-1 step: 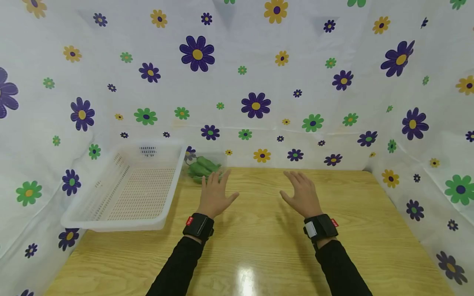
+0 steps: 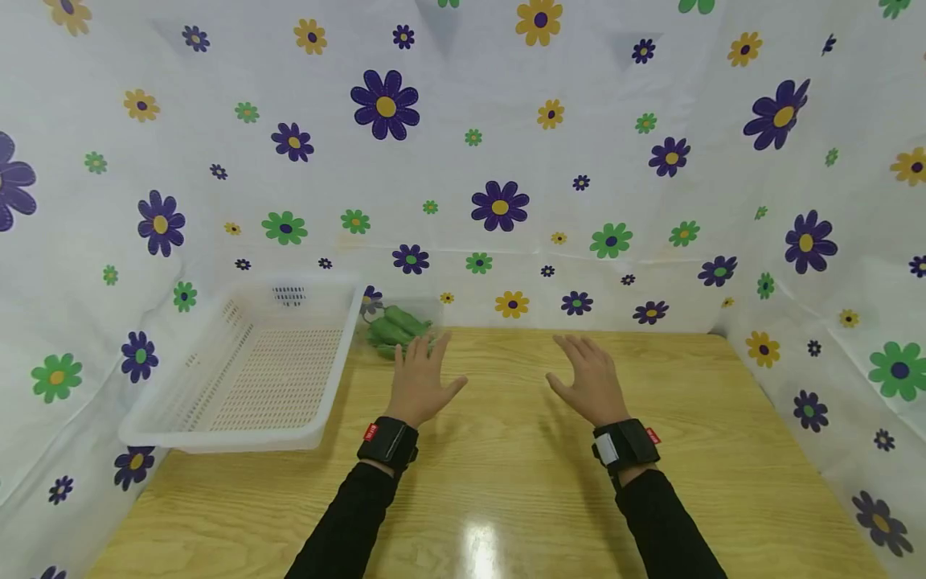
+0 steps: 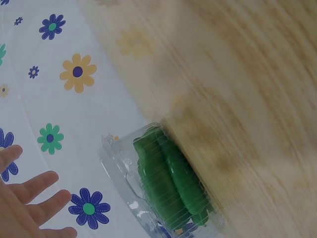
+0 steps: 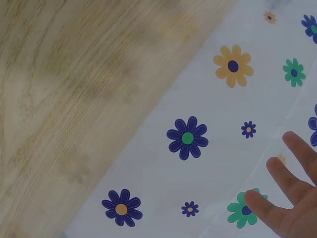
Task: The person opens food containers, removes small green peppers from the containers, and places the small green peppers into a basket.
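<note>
from where i stood, the person held both hands out over the wooden table (image 2: pixel 694 434), palms roughly facing and well apart. the left hand (image 2: pixel 418 386) was wide, its fingers spread and thumb held away; the right hand (image 2: pixel 595 390) was just as wide, thumb pointing inward toward the other.

the green peppers (image 2: pixel 394 330) lay inside a clear plastic box (image 3: pixel 125 181) at the far edge of the table – just beyond the left fingertips, which overlapped it from the head view but showed a gap from the left wrist. to the left of the box stood a big white basket (image 2: pixel 217 441) with slotted walls and a perforated floor.

black bands (image 2: pixel 391 442) circled both wrists, above dark sleeves (image 2: pixel 340 523). behind everything hung a white sheet (image 2: pixel 448 169) – printed with purple, yellow and green flowers – that reached round both sides.
</note>
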